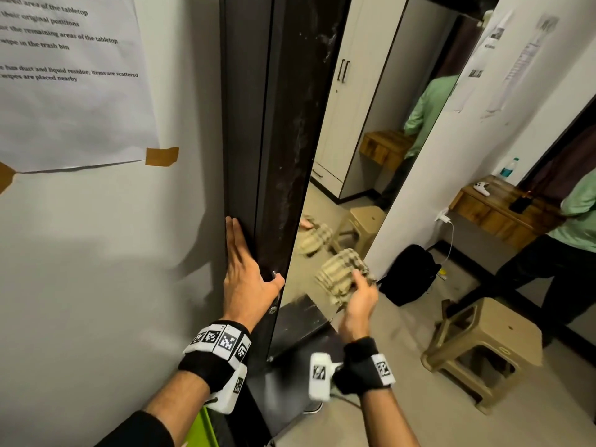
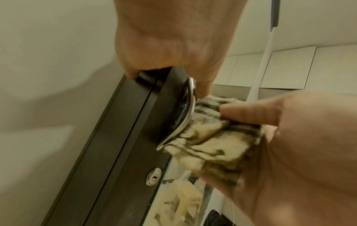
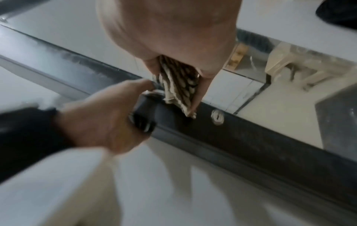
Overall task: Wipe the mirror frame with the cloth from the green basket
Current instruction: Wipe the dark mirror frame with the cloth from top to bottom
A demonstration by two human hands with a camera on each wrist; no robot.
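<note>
The mirror's dark frame (image 1: 283, 140) runs up the wall, streaked with white dust. My left hand (image 1: 248, 279) clasps its edge, fingers along the side and thumb across the front by the metal handle (image 2: 188, 110). My right hand (image 1: 358, 301) grips a bunched beige checked cloth (image 1: 342, 272) in front of the glass, low and right of the frame. In the left wrist view the cloth (image 2: 212, 145) lies right beside the handle, above the keyhole (image 2: 153, 176). Whether it touches the frame (image 3: 251, 145) I cannot tell.
A taped paper sheet (image 1: 71, 82) hangs on the wall to the left. The green basket (image 1: 203, 427) shows under my left forearm. On the floor to the right are a black backpack (image 1: 409, 275) and a beige stool (image 1: 483, 343). A person (image 1: 564, 237) stands by a wooden shelf (image 1: 493, 204).
</note>
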